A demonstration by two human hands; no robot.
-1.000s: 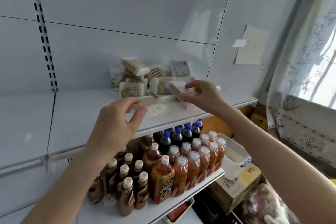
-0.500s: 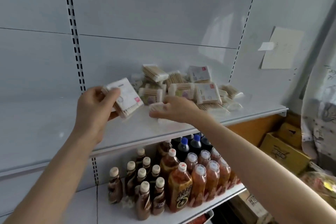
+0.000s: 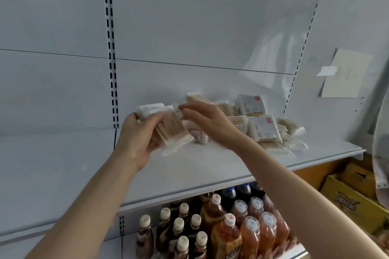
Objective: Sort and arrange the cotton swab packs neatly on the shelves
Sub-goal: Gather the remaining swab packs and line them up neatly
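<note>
On the upper shelf [image 3: 63, 164], my left hand [image 3: 139, 141] grips a pack [image 3: 170, 128] of cotton swabs, fingers curled round its left end. A second pack may be stacked behind it, but blur keeps me from counting. The pack sits tilted, its sticks running from upper left to lower right. It has white tips at both ends and clear wrap over pale wooden stems. Whether its lower corner touches the shelf I cannot tell.

My right hand [image 3: 208, 122] hovers just beside it, fingers loosely extended, holding nothing and smeared by motion. The loose pile [image 3: 261, 126] of packs lies to the right of both hands, against the back panel. Some packs show sticks, others white printed labels, and they lie at all angles.

The right hand is nearer that pile, and the left has bare shelf on its own left. I judge the sorting barely begun, since no neat row shows yet. The next move, as I read it, turns on squaring the held pack to the shelf edge and setting it down left of the heap. The right hand would then reach right for another.
</note>
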